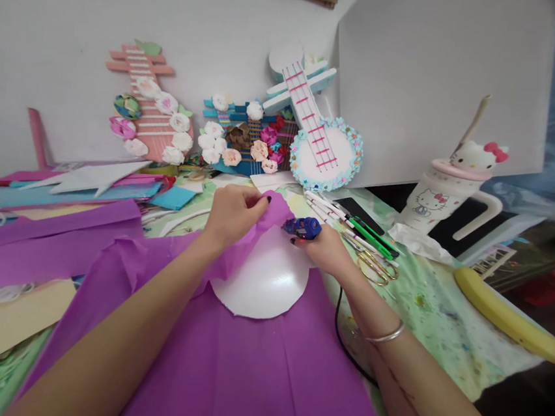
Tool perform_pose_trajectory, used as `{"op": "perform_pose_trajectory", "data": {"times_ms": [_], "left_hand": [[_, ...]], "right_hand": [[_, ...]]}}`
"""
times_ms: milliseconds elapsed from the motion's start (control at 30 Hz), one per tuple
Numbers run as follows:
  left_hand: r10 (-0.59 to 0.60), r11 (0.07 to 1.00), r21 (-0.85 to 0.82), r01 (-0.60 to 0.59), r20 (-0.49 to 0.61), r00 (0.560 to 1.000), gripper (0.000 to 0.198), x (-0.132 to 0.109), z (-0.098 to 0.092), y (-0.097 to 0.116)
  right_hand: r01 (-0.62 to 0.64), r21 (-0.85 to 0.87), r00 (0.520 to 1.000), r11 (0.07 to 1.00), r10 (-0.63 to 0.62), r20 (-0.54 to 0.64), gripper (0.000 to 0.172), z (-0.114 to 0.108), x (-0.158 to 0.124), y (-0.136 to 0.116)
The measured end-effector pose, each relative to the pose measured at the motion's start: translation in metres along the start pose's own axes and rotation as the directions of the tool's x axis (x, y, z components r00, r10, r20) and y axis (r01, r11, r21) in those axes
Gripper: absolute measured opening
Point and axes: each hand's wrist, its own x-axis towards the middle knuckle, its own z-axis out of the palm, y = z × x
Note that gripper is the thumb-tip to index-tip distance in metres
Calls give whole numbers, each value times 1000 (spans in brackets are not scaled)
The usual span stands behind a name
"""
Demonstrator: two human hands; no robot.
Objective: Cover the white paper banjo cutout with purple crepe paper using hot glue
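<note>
Green-stained table cover: extends under both hands and well out to the right of them. Purple sheet: spread from beneath the hands toward the wearer, with a gathered part raised to the left hand. Pink guitar-shaped craft: upright against the wall, beyond and left of the left hand, flowers fixed to its body. White guitar-shaped craft: leaning beyond the right hand, its body rimmed in pale blue. White tumbler: upright, beyond and right of the right hand, straw tilted.

Banana: lying well to the right of the right hand. White disc: on the purple sheet, between the hands and slightly nearer the wearer; its upper left edge is covered by the raised purple.

Left hand: thumb and fingers pinching the raised part of the purple sheet. Right hand: closed around a blue glue gun, nozzle pointing toward the left hand; whether the tip touches the purple cannot be told. Gold-handled scissors: just right of the right hand. Silver bangle: on the right forearm.
</note>
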Motion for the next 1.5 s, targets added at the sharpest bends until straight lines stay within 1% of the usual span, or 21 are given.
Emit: {"op": "perform_pose_trajectory", "data": {"times_ms": [133, 267, 467, 667, 833, 1033, 1133, 1333, 1500], "left_hand": [[-5, 1000, -1, 5, 6, 1000, 26, 0, 0, 0], [-7, 1000, -12, 7, -1, 1000, 25, 0, 1, 0], [0, 1000, -21, 0, 4, 1000, 25, 0, -1, 0], [-2, 1000, -13, 2, 10, 1000, 25, 0, -4, 3], [-5, 999, -51, 6, 23, 1000, 25, 0, -2, 2], [3, 999, -39, -2, 25, 1000, 25, -1, -2, 2], [4, 999, -48, -3, 24, 1000, 24, -1, -3, 2], [12, 999, -38, -12, 13, 1000, 23, -1, -2, 1], [13, 999, -47, -12, 19, 1000, 23, -1, -2, 2]], "right_hand": [[-29, -3, 999, 1000, 30, 38, 24, -5, 0, 4], [-22, 0, 998, 1000, 22, 56, 24, -10, -1, 6], [4, -29, 1000, 1000, -4, 24, 14, -15, -4, 4], [10, 17, 1000, 1000, -10, 4, 12, -18, -6, 4], [31, 35, 999, 999, -30, -16, 13, -9, -6, 1], [31, 8, 997, 999, -31, -64, 14, 6, -3, 1], [18, -7, 998, 1000, -18, -58, 14, 6, -1, 1], [-28, -8, 1000, 1000, 28, -11, 10, -4, -3, 1], [-1, -6, 1000, 1000, 1, 27, 9, -11, -2, 7]]}}
